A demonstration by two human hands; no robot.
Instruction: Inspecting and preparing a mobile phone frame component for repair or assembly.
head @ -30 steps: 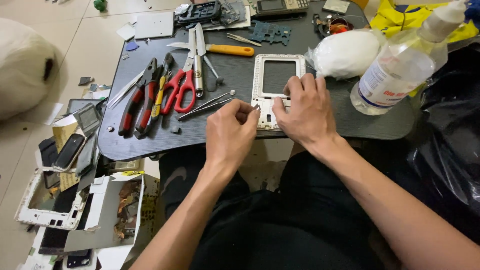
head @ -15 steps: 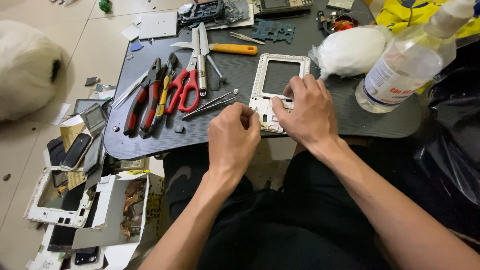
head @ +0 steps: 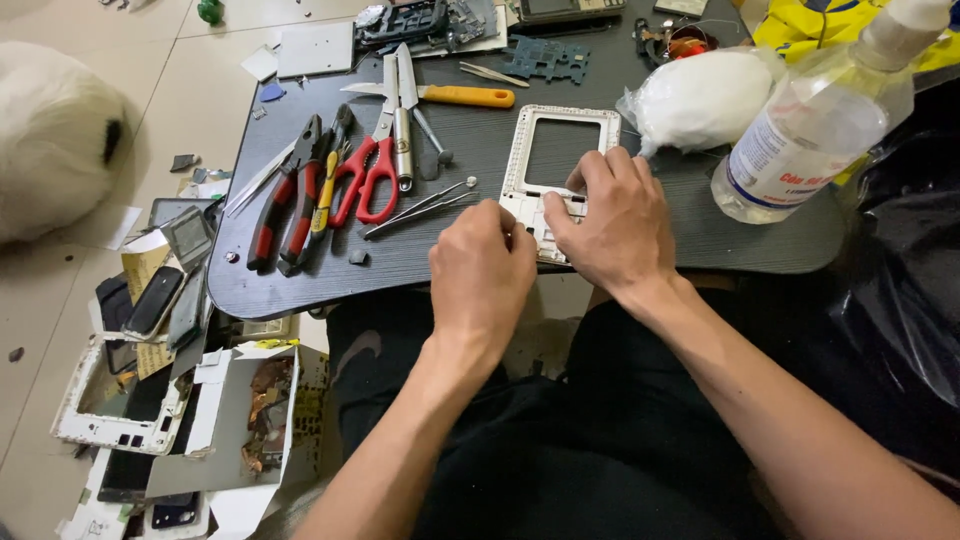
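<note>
White phone frame [head: 555,175] sits at the near edge of our dark counter [head: 480,255], right over our lap, so we can lean on it while working. Our right hand [head: 612,222] lies flat across the lower end, fingers spread and pressing it down so it can't skate around. Our left hand [head: 482,272] is curled into a loose fist just beside that same end, fingertips pinched at the frame's bottom corner; whether there's a tiny tool or screw in there, we can't tell.

Tools are parked a bit further left where the left hand can reach them: tweezers [head: 420,207], red-handled scissors [head: 372,170], red-and-black pliers [head: 290,195], then an orange-handled knife [head: 450,95]. Off to the right there's a clear plastic bottle [head: 815,135] and a white bag [head: 700,100]. Far edge has a green circuit board [head: 545,58].

Down left on the tiled floor [head: 80,40] it's a scrap heap: an open cardboard box [head: 240,420], gutted white phone shells [head: 110,400], loose screens.
</note>
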